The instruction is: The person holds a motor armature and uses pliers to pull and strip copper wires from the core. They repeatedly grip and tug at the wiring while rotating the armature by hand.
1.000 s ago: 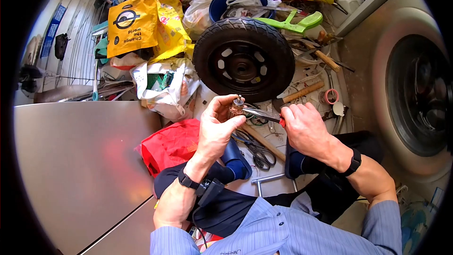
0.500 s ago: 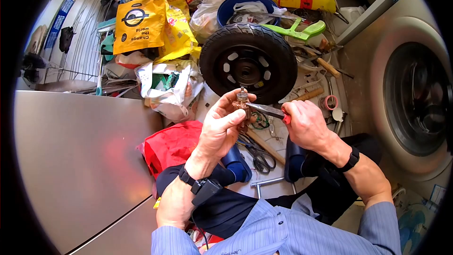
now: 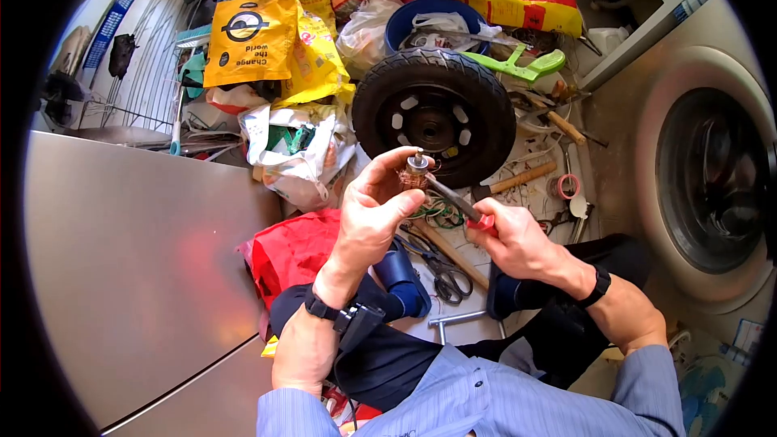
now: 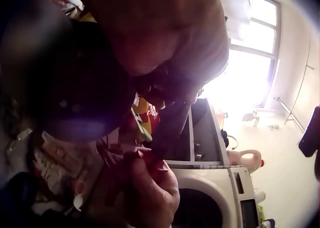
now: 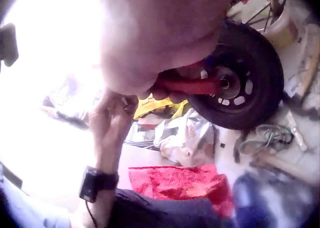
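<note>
My left hand [image 3: 364, 218] holds up a small motor rotor [image 3: 415, 174] with copper-coloured windings and a metal shaft end pointing up. Thumb and fingers grip its sides and hide its lower part. In my right hand [image 3: 522, 239] is a pair of red-handled pliers [image 3: 453, 199], its narrow metal tip right at the rotor's windings from the right. The right wrist view shows a red handle [image 5: 192, 85] under the curled fingers. Dark and blurred, the left wrist view has the right hand [image 4: 152, 190] low in the middle.
A black-tyred wheel [image 3: 433, 117] lies just beyond the hands. Scissors [image 3: 449, 275], a hammer [image 3: 518, 180] and loose wires are on the floor. A red bag [image 3: 291, 247] sits left, a washing machine [image 3: 647, 162] right, and several bags stand at the back.
The pliers have gone from nearly level to a steeper slope, their tip still at the windings. My right hand has dropped slightly. The head view has shifted a little; the left hand keeps its grip.
</note>
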{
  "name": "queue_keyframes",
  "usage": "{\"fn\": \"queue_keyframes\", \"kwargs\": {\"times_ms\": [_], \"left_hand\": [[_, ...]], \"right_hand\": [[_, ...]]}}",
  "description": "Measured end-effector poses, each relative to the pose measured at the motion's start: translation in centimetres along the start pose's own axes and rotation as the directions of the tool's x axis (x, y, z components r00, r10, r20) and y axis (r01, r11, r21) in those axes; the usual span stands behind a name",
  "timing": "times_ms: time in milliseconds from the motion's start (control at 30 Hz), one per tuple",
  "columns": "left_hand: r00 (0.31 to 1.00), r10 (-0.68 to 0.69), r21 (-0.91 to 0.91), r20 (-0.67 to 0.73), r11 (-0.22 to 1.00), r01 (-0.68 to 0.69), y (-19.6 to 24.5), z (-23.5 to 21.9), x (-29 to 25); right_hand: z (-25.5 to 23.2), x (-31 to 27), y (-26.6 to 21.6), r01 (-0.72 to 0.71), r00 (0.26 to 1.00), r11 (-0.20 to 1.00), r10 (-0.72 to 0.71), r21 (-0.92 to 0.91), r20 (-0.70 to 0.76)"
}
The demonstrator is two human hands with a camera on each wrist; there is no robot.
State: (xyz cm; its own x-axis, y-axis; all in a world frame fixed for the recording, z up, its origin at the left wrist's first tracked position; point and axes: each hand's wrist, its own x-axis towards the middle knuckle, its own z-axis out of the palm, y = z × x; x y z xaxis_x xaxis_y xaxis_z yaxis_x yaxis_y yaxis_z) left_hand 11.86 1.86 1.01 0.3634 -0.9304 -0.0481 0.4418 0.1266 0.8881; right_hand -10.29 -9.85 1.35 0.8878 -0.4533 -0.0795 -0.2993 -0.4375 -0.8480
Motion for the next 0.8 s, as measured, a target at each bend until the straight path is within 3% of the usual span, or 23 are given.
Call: {"fn": "queue_keyframes", "kwargs": {"times_ms": [67, 100, 133, 200, 267, 300, 367, 433, 500, 533, 600, 633, 700, 800], "left_hand": [[0.997, -0.033, -0.169, 0.067, 0.985, 0.044, 0.5, -0.2, -0.2], [0.985, -0.087, -0.255, 0.150, 0.959, 0.123, 0.8, -0.6, -0.2], [0.986, -0.085, -0.251, 0.145, 0.961, 0.120, 0.7, -0.7, -0.4], [0.972, -0.140, -0.466, 0.186, 0.859, 0.213, -0.2, -0.7, -0.8], [0.960, -0.187, -0.477, 0.208, 0.837, 0.267, -1.4, -0.7, -1.2], [0.962, -0.175, -0.440, 0.208, 0.862, 0.252, -1.5, -0.5, -1.2], [0.963, -0.163, -0.394, 0.215, 0.887, 0.239, -1.3, -0.1, -0.9], [0.979, -0.170, -0.424, 0.113, 0.883, 0.202, -0.9, 0.1, -0.7], [0.980, -0.172, -0.443, 0.097, 0.875, 0.197, -0.9, -0.2, -0.7], [0.981, -0.175, -0.463, 0.086, 0.865, 0.195, -0.9, -0.3, -0.6], [0.981, -0.170, -0.460, 0.090, 0.867, 0.192, -1.3, -0.6, -0.4], [0.982, -0.167, -0.442, 0.084, 0.877, 0.187, -1.3, -0.4, -0.4], [0.983, -0.167, -0.422, 0.080, 0.887, 0.185, -1.2, -0.1, -0.3], [0.981, -0.175, -0.399, 0.079, 0.896, 0.193, -1.3, 0.2, -0.5]], "right_hand": [[-0.3, -0.3, -1.1, -0.017, 0.999, 0.998, 0.015, 0.055, 0.037], [-0.5, -0.4, -1.8, -0.130, 0.986, 0.977, 0.109, 0.171, 0.127], [-0.5, -0.6, -2.2, -0.249, 0.955, 0.929, 0.188, 0.274, 0.230], [-0.6, -0.4, -2.1, -0.238, 0.957, 0.912, 0.162, 0.335, 0.239], [-2.1, 0.3, -2.8, -0.303, 0.953, 0.715, 0.208, 0.630, 0.222], [-2.6, 0.6, -3.1, -0.229, 0.973, 0.725, 0.180, 0.649, 0.143], [-3.2, 0.9, -2.5, -0.179, 0.982, 0.826, 0.184, 0.534, 0.043], [-2.9, 0.8, -1.1, -0.120, 0.990, 0.885, 0.140, 0.451, -0.011], [-2.9, 0.6, -0.5, 0.095, 0.992, 0.993, -0.089, 0.066, -0.089], [-2.8, 0.6, -0.4, 0.095, 0.992, 0.993, -0.089, 0.066, -0.086], [-2.7, 0.5, -0.2, 0.151, 0.977, 0.960, -0.182, -0.234, -0.115], [-2.6, 0.4, -0.1, 0.149, 0.977, 0.962, -0.179, -0.230, -0.116], [-2.4, 0.4, 0.0, 0.227, 0.937, 0.890, -0.311, -0.396, -0.162], [-2.3, 0.4, 0.3, 0.199, 0.930, 0.826, -0.329, -0.528, -0.166]]}}
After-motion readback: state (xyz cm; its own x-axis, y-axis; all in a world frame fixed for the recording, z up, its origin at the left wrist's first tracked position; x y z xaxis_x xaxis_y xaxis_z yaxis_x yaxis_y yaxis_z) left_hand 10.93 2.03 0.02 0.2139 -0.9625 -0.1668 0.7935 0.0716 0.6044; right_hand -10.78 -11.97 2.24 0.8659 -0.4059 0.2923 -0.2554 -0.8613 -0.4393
